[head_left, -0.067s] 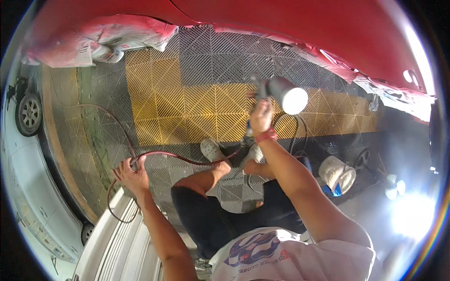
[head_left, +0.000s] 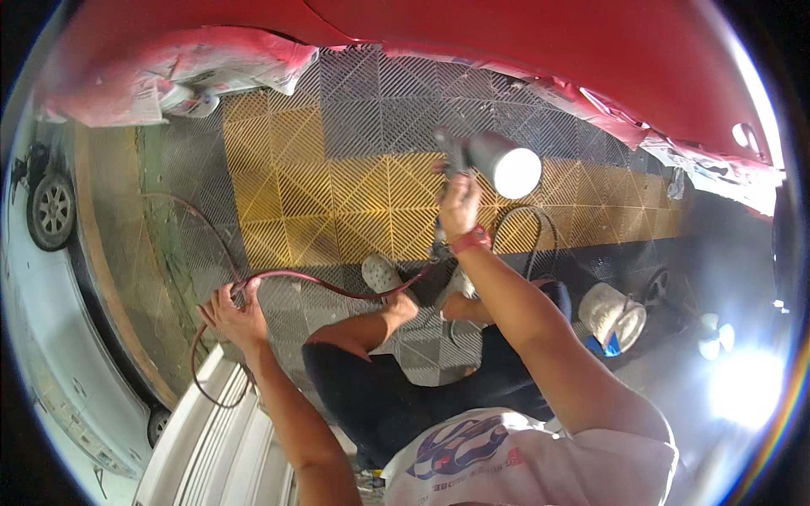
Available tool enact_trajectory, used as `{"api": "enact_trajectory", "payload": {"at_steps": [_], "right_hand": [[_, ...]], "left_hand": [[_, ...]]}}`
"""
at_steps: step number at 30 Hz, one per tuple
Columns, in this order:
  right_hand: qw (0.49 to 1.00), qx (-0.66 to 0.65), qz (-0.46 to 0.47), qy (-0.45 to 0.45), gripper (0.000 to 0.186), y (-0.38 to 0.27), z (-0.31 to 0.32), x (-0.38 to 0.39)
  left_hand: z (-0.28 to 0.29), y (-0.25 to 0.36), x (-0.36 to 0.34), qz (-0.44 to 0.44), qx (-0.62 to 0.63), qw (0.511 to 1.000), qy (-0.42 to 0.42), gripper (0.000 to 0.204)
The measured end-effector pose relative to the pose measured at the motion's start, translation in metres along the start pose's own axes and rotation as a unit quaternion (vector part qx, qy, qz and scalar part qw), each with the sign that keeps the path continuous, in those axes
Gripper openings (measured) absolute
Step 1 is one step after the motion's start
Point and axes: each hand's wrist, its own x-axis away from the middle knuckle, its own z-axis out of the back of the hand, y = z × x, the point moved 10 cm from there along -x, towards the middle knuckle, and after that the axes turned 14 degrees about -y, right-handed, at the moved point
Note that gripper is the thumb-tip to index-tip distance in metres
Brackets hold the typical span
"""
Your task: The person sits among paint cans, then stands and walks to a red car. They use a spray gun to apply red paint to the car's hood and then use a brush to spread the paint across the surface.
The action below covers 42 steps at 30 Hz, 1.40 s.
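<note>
My right hand (head_left: 460,202) grips a spray gun (head_left: 456,150) with a dark cup topped in white (head_left: 515,173), held out over the floor mats. A red hose (head_left: 325,282) runs from below the gun to my left hand (head_left: 236,314), whose fingers are wrapped round it near my left side. A glossy red car panel (head_left: 548,34) spans the top of the view, its lower edge masked with paper (head_left: 228,59) carrying red overspray.
Yellow and grey slatted tiles (head_left: 363,202) cover the floor. A white car (head_left: 72,354) stands at left, white panels (head_left: 202,430) at lower left. At right are a whitish bucket (head_left: 607,312), a dark looped hose (head_left: 506,223) and a glaring lamp (head_left: 747,388).
My right hand and the spray gun have shifted slightly left and up. My left hand has moved very slightly left.
</note>
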Motion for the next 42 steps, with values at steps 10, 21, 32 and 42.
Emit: {"api": "enact_trajectory", "payload": {"at_steps": [10, 21, 32, 42], "right_hand": [[0.983, 0.06, 0.16, -0.074, 0.047, 0.039, -0.051, -0.143], [0.978, 0.11, 0.153, 0.094, 0.046, 0.026, 0.191, -0.091], [0.924, 0.176, 0.202, 0.273, 0.062, -0.014, 0.46, 0.009], [0.874, 0.131, 0.161, 0.44, 0.072, -0.035, 0.631, 0.045]], "left_hand": [[-0.102, 0.115, -0.105, -0.098, 0.055, 0.994, -0.003, 0.056], [-0.131, 0.319, -0.07, -0.333, 0.082, 0.935, -0.089, 0.06], [-0.163, 0.48, 0.023, -0.481, 0.08, 0.865, -0.12, 0.061], [-0.165, 0.494, 0.054, -0.506, 0.098, 0.849, -0.112, 0.051]]}}
